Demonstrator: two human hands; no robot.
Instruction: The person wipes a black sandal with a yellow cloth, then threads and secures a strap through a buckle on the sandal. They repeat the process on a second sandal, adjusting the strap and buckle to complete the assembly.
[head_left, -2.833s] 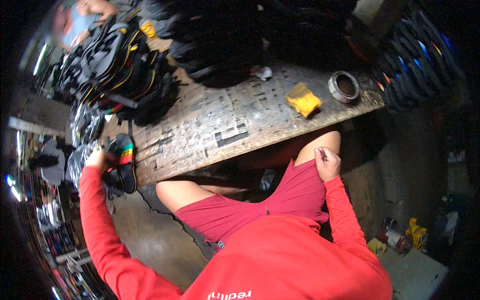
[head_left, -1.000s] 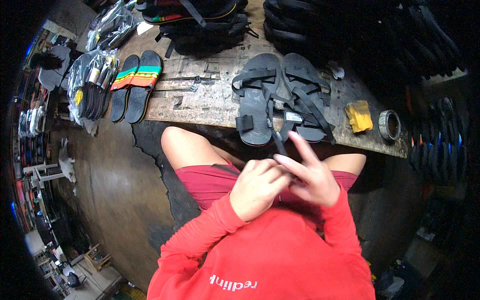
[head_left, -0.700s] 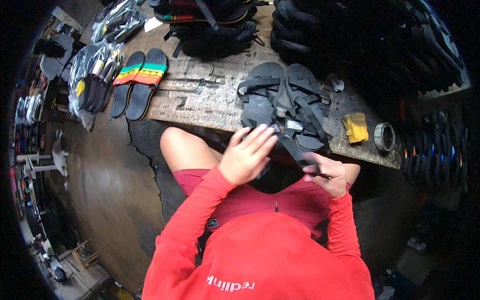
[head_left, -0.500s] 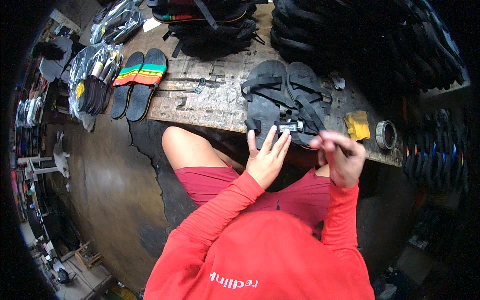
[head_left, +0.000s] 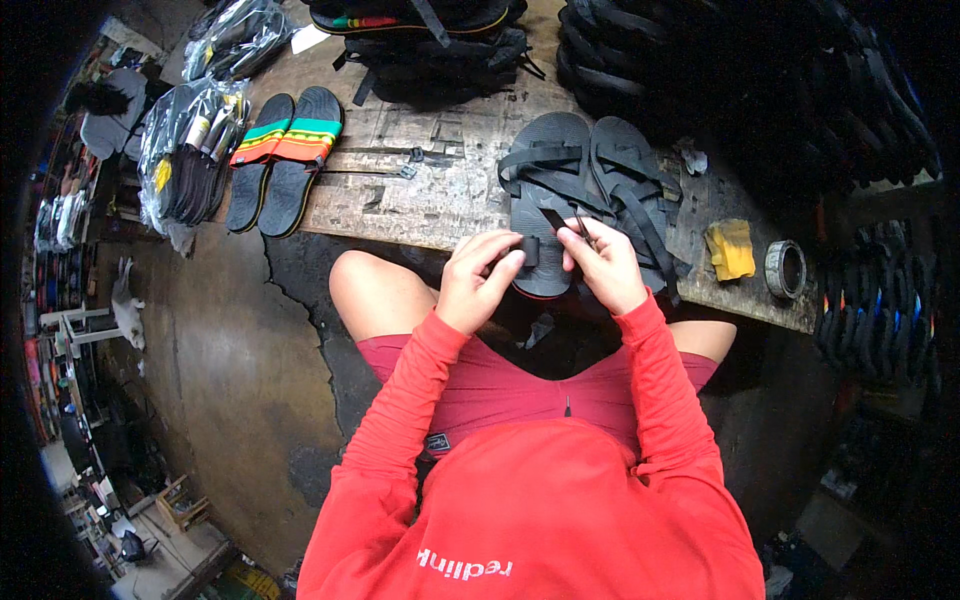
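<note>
A pair of black strap sandals lies at the front edge of the wooden workbench (head_left: 400,210). My left hand (head_left: 480,277) is closed at the outer side of the left sandal (head_left: 545,132), its thumb and fingers pinching the black heel strap (head_left: 531,250). Over the inner side of that sandal, my right hand (head_left: 610,265) pinches a dark, flat strap end (head_left: 551,217) between thumb and fingers. Just right of it lies the other sandal (head_left: 612,150), with crossed straps over its footbed and part of its heel hidden behind my right hand.
To the right are a yellow cloth (head_left: 730,250) and a tape roll (head_left: 785,269). Striped slide sandals (head_left: 290,150) and plastic-wrapped bundles (head_left: 195,150) stand left. Stacked black sandals (head_left: 430,70) fill the back. Another person (head_left: 112,110) is at far left, near a pale animal (head_left: 127,305).
My left hand has gone from lying spread near the sandals' heels to pinching the left sandal's heel strap. My right hand has moved left and now pinches a strap end.
</note>
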